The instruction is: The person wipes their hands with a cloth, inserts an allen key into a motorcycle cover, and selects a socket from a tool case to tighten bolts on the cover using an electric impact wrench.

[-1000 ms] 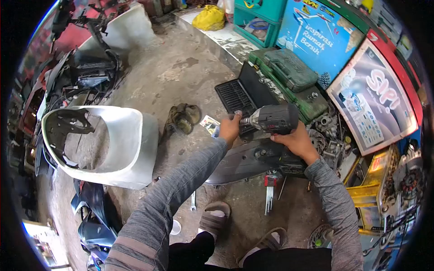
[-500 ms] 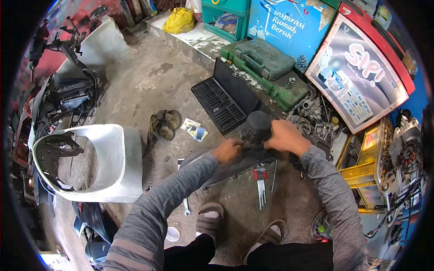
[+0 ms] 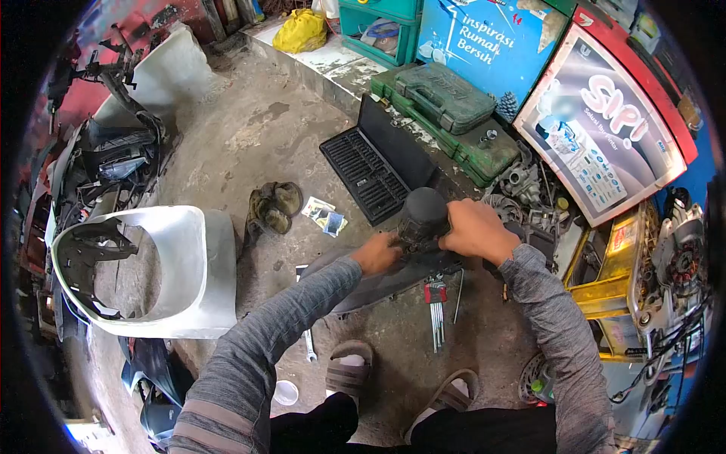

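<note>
My right hand (image 3: 478, 230) is closed around a black power tool (image 3: 426, 208), apparently a cordless drill, its round end facing up at me. Fingers curled, my left hand (image 3: 378, 253) is beside the tool's lower end; what they pinch is hidden. Beneath both hands lies a dark plastic panel (image 3: 389, 287), partly covered by the left forearm. Just beyond the tool stands an opened black bit case (image 3: 367, 178) with rows of pieces. Nearer my feet, a red-holder hex key set (image 3: 436, 303) and a loose thin rod (image 3: 459, 295) rest on the floor.
A white fairing (image 3: 219, 272) and dark gloves (image 3: 272, 208) lie left, with small packets (image 3: 325, 217) nearby. A wrench (image 3: 310, 346) and white cup (image 3: 286, 392) are near my sandals. Green tool cases (image 3: 446, 98), engine parts (image 3: 522, 181) and a yellow crate (image 3: 605, 291) line the right.
The power tool's round end has shifted very slightly, and the right hand with it. Both hands stay in nearly the same place over the panel. The camera view has moved a little.
</note>
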`<state>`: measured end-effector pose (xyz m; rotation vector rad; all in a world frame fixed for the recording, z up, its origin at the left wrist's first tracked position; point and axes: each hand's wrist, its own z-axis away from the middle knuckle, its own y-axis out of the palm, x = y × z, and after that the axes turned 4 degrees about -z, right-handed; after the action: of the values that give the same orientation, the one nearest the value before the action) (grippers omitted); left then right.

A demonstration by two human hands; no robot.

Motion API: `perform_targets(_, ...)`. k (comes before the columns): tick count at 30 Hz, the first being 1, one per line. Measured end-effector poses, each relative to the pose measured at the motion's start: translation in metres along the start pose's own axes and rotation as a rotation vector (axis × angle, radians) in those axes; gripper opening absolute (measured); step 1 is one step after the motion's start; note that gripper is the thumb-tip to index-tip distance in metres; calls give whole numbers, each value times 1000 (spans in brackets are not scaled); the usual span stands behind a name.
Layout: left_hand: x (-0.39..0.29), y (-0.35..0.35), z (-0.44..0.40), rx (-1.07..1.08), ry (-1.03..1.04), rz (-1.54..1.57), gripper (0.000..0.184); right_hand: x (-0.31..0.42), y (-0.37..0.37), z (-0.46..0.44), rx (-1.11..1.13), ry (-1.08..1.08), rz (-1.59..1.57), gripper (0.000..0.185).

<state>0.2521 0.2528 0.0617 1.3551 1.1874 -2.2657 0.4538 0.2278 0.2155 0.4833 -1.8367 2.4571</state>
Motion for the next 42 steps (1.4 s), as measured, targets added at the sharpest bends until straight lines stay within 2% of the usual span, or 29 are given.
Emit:
perform_targets(4,17,9,-7,-4,44,-7,30,-4,9,-3,-99,-97,39,38)
perform_targets(6,27,14,-8,-23,203,81,32,-4,10,-5,-120,-131,46,36)
perform_targets(10,26,12,-3,-9,182,230,34,-5,3,-12,-52,-179,78,34)
perform_targets(12,11,2,7,68,62,-7,40,-6,0,-15,-24,-206,83,33)
perform_targets(14,28,12,4,19,109,-22,40,-7,-3,-18,-35,-285,128,31)
perform_targets(16,26,10,7,-26,158,-39,40,-3,-4,-17,-31,-275,127,30)
perform_targets(18,22,7,7,-37,149,-56,32,0,-5,-17,-29,-257,129,29)
perform_targets(20,19,6,2,-47,152,-48,33,3,-4,-17,23,-121,51,29)
perform_targets(23,29,7,-10,-93,145,-83,34,2,-2,-15,28,-67,22,30)
perform_targets(24,26,4,-15,-134,142,-126,35,0,-3,-17,29,-60,24,30)
perform_targets(28,21,-4,-18,-66,165,-50,35,-3,-6,-24,33,-161,25,24)
perform_targets(30,27,-6,-20,-238,577,-191,39,-4,-6,-28,31,-212,34,20)
perform_targets(32,34,-2,-22,-218,592,-208,41,-4,-4,-32,36,-376,115,21)
perform_targets(33,37,-2,-21,-202,599,-229,43,-2,-5,-34,35,-379,118,21)
perform_targets(34,41,-1,-20,-201,597,-230,43,1,-5,-33,55,-347,136,26)
perform_targets(36,39,-2,-21,-79,466,-158,42,7,-8,-31,74,-316,156,30)
perform_targets(38,33,-10,-24,-32,423,-133,45,11,-10,-28,118,-72,60,32)
perform_targets(40,32,-14,-29,13,375,-100,49,7,-8,-23,105,-16,29,32)
perform_targets(42,37,-11,-34,132,184,-235,49,4,-4,-18,96,42,-6,33)
